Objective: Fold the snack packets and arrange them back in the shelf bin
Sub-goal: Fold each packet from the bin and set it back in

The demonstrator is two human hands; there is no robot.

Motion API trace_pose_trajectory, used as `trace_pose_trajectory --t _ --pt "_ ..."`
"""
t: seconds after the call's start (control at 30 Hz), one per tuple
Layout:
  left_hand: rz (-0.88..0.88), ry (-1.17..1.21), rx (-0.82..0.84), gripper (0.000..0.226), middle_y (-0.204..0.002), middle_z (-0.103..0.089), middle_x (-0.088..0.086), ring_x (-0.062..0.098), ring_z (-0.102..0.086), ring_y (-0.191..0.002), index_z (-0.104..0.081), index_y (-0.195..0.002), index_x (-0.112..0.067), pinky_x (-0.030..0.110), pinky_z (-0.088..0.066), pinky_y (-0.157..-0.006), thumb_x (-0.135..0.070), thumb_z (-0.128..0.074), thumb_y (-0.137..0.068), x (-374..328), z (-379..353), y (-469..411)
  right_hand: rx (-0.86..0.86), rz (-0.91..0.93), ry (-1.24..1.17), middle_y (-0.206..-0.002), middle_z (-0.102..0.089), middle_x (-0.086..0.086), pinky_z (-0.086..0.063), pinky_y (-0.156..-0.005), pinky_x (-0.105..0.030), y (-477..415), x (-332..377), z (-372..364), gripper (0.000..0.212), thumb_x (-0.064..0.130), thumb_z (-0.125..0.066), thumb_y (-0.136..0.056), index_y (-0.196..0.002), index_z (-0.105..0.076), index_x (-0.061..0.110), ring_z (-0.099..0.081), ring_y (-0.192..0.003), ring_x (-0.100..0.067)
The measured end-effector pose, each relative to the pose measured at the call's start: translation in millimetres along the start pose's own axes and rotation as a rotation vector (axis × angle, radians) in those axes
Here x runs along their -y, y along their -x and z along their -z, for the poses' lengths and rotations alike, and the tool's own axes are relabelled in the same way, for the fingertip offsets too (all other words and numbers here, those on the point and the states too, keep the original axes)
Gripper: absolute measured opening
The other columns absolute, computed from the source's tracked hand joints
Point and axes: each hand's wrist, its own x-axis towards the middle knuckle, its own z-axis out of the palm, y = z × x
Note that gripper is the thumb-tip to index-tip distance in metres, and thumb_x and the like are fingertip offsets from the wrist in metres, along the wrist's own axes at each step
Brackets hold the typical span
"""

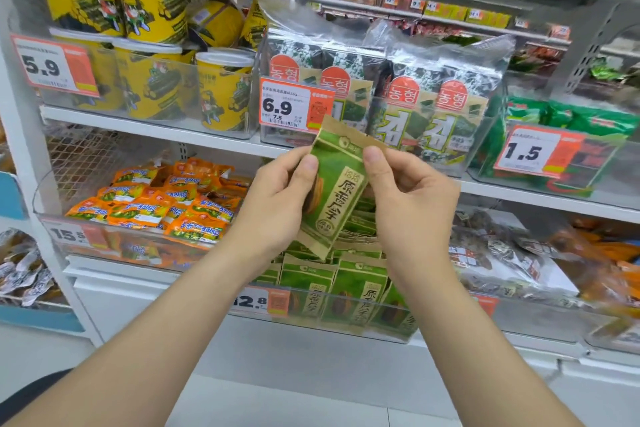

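packet: flat rectangular pouch [332,191], matte green front with a brown kraft-paper border and dark printed characters, tilted a bit

where it is: held up in the air in front of the shelves, right above the bin, not touching it

left hand: [277,204] pinches the packet's left edge, thumb flat on the front, fingers curled round behind

right hand: [412,198] clamps the upper right edge, thumb tip on the front, the rest tucked behind it

bin: clear hard plastic tray [394,331] on the lower shelf, orange price tag [256,302] on its front wall

packets in bin: [356,288] same green pouches, standing in rows, kinda crumpled tops

neighbours: glossy orange packets [166,204] to the left, round yellow tubs [221,90] and shiny seaweed packs [426,114] on the shelf above
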Motion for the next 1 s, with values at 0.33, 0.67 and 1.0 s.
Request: trace_pose_trajectory --t 0.33,0.67,1.0 --pt "0.014 0.104 -0.112 0.016 -0.092 -0.072 0.028 0.036 -0.065 -0.077 -0.058 -0.126 -0.026 0.054 -0.054 -0.070 -0.021 -0.047 -0.114 1 -17 0 0.208 -0.286 -0.391 -0.114 -0.079 -0.017 -0.061 -0.085 -0.036 12 0 -5 0.042 0.030 -0.072 -0.090 -0.122 -0.076 0.003 -0.073 -0.097 -0.024" --pt "0.041 0.129 0.029 0.039 -0.091 -0.076 -0.003 0.014 -0.071 -0.087 -0.068 -0.103 -0.017 0.036 -0.055 -0.076 -0.055 -0.063 -0.091 -10 -19 12 0.138 -0.227 -0.220 -0.088 -0.081 -0.014 -0.062 -0.063 -0.030 19 7 3 0.018 0.018 -0.071 -0.101 -0.099 -0.079 0.002 -0.077 -0.073 -0.022" --pt "0.119 0.157 -0.065 0.037 -0.114 -0.070 0.027 0.021 -0.069 -0.091 -0.066 -0.120 0.000 0.032 -0.060 -0.075 -0.034 -0.053 -0.111 -9 -20 10 0.216 -0.178 -0.192 -0.093 -0.081 -0.014 -0.065 -0.075 -0.038 14 5 4 0.015 0.014 -0.076 -0.096 -0.104 -0.078 0.002 -0.077 -0.083 -0.025"
